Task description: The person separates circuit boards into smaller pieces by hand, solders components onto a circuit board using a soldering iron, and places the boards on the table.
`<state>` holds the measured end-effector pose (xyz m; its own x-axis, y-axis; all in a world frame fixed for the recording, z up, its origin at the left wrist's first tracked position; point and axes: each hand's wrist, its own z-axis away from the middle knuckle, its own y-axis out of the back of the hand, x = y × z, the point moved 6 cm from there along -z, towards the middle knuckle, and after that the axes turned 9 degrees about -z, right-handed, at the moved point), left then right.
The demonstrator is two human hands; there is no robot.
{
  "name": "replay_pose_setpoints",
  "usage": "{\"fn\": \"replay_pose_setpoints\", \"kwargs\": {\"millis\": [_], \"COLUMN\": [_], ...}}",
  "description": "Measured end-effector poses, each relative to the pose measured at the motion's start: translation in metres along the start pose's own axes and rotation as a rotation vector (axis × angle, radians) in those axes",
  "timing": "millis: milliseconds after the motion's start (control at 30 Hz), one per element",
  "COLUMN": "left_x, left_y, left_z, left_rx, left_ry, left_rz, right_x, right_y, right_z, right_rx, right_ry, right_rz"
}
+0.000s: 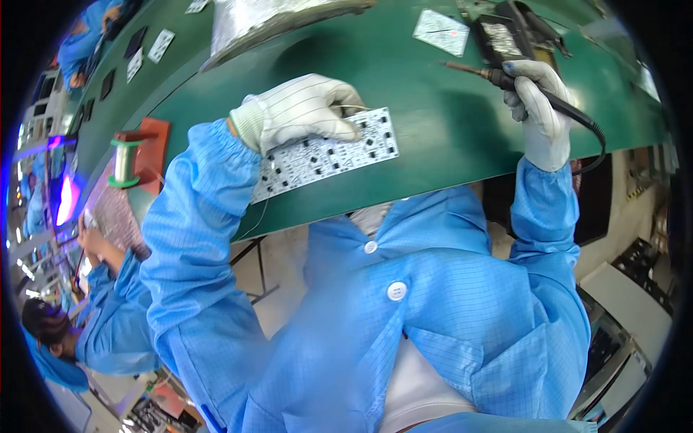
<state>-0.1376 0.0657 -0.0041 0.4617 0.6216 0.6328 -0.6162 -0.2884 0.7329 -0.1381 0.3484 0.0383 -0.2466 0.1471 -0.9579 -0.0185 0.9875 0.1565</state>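
My left hand [299,108], in a white striped glove, is closed with its thumb and fingers pinched on a thin solder wire [354,107]. It rests over a long white circuit board [336,160] dotted with small black parts, covering the board's upper edge. A loose length of wire hangs below the board's left end. Off to the right, my right hand [546,130], also gloved, grips a soldering iron [497,76] by its black handle. The iron's tip points left, well apart from the board, and its black cable loops down beside my wrist.
A spool of solder wire [125,162] sits on a red stand [154,148] at the left. A soldering iron holder [502,40] and a white card [441,32] lie far right. At the back stands a large silvery wrapped object [267,25]. A co-worker [108,317] sits at the left.
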Motion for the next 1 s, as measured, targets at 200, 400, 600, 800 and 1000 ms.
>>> {"fn": "replay_pose_setpoints", "kwargs": {"millis": [200,400,600,800,1000], "left_x": [0.01,0.01,0.034,0.039,0.044], "left_y": [0.005,0.011,0.009,-0.033,-0.042], "left_z": [-0.026,-0.01,0.067,0.112,0.108], "left_rx": [-0.001,0.211,0.799,1.111,1.225], "left_ry": [0.03,0.278,0.12,0.521,0.486], "left_rz": [-0.116,-0.311,-0.552,-0.606,-0.589], "right_x": [0.02,0.034,0.012,-0.028,-0.017], "right_y": [0.061,0.062,0.045,-0.051,-0.135], "right_z": [0.023,0.02,0.014,-0.019,-0.021], "right_rx": [0.486,0.516,0.428,-0.324,-0.654], "right_ry": [0.145,0.162,0.096,-0.015,-0.024], "right_rz": [-0.02,-0.034,0.069,-0.042,-0.116]}}
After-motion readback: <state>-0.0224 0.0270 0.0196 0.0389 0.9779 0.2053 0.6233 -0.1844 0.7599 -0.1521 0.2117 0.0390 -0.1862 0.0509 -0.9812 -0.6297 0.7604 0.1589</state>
